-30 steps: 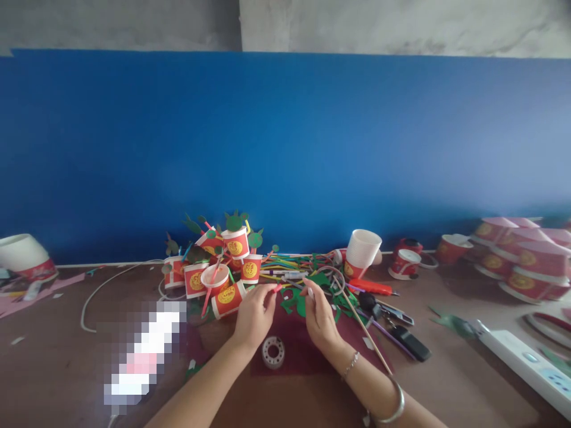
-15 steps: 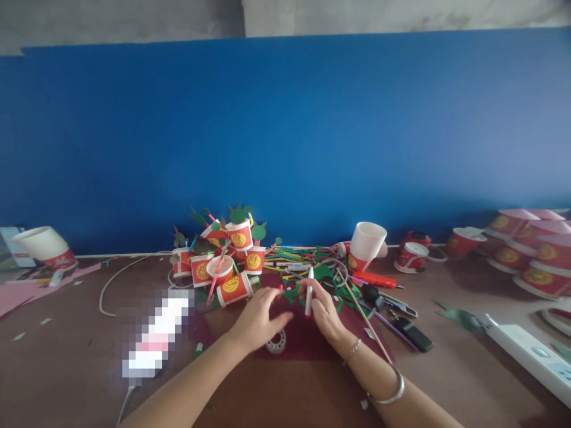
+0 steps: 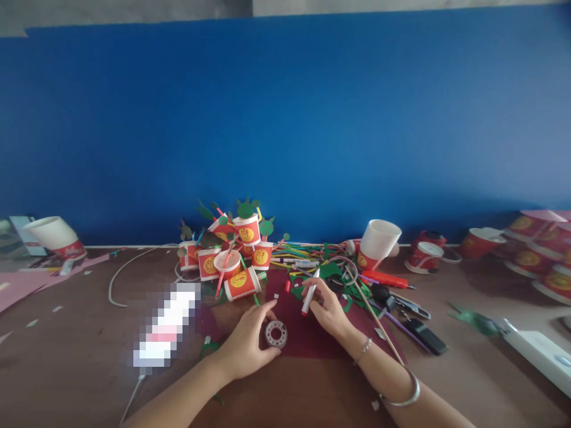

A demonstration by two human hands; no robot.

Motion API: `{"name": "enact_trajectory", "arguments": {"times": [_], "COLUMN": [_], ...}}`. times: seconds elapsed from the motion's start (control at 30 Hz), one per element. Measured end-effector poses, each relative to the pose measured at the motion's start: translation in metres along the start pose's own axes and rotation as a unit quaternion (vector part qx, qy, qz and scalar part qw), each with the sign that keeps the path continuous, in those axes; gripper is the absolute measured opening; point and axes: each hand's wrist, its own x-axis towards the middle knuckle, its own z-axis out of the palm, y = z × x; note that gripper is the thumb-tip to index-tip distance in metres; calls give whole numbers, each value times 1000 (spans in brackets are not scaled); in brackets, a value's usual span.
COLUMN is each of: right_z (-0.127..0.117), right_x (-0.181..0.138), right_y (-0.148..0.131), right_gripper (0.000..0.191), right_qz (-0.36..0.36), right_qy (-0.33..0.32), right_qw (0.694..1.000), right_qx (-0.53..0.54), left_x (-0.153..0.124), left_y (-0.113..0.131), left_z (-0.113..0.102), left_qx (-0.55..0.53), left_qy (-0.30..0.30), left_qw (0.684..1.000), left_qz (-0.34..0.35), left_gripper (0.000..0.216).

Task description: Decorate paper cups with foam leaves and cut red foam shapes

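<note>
My right hand is closed around a white marker with a red end pointing down over the dark red paper. Just left of the marker, a small red cap lies on that paper. My left hand is spread, thumb and fingers on either side of a roll of tape; I cannot tell whether they touch it. Green paper cutouts lie beyond my right hand. Decorated paper cups with green paper heads are piled beyond my left hand.
A stack of white cups stands at the back. A wooden stick, an orange-red cutter and a black key fob lie to the right. Green-handled scissors and a white power strip are farther right.
My left hand has come down and nearer to me, from close to the red cap to beside the tape roll. The marker in my right hand is more tilted. The view has shifted slightly.
</note>
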Motion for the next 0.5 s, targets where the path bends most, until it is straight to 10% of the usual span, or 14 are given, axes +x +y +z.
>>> {"name": "enact_trajectory", "arguments": {"times": [0.5], "right_z": [-2], "right_x": [1], "right_y": [5], "right_gripper": [44], "right_qz": [6], "right_qy": [-9], "right_qw": [1000], "right_qx": [-28], "left_x": [-5], "left_y": [10], "left_z": [-10], "left_qx": [-16], "left_qy": [-39], "left_qw": [999], "left_qz": [12], "left_gripper": [73]}}
